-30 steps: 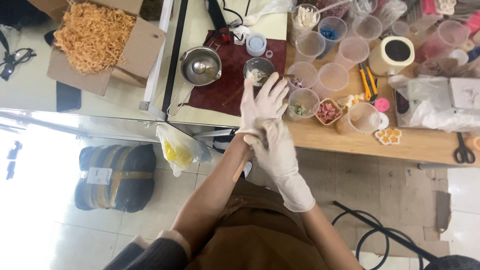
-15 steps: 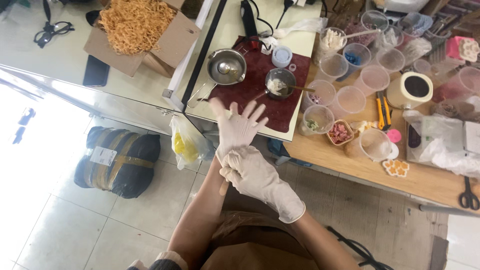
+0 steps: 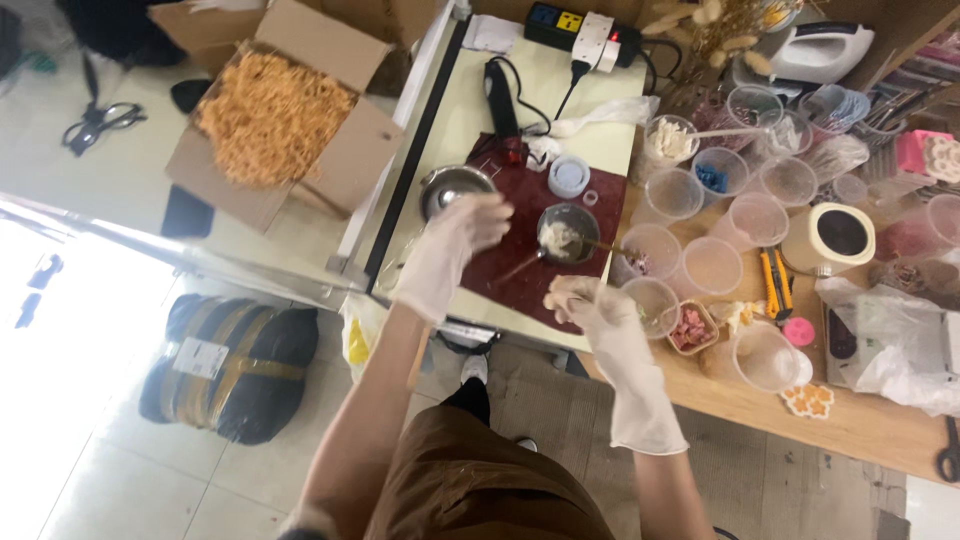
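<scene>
Two gloved hands: yours, both in white gloves, over the near edge of the desk [image 3: 860,425] in the head view.
Left hand [image 3: 455,235]: fingers curled loosely, lying over the steel pot [image 3: 447,186] at the dark red mat's ten o'clock corner; you cannot tell whether it grips the pot or its handle.
Right hand [image 3: 590,300]: fingers curled in, hovering at the mat's five o'clock edge, nothing visibly held.
Dark red mat [image 3: 530,275]: lies flat on the pale part of the desk, between your hands.
Small steel cup [image 3: 566,232]: sits on the mat at twelve o'clock from your right hand, pale stuff inside, a thin stick leaning out toward three o'clock.
Clear plastic cups [image 3: 712,266]: clustered at three o'clock from the small cup, some with coloured bits inside.
Cardboard box [image 3: 280,120]: at ten o'clock from your left hand, filled with orange shredded paper.
Black bundle [image 3: 230,365]: on the floor at eight o'clock, taped.
Yellow cutter [image 3: 775,285]: beside the cups, at three o'clock.
</scene>
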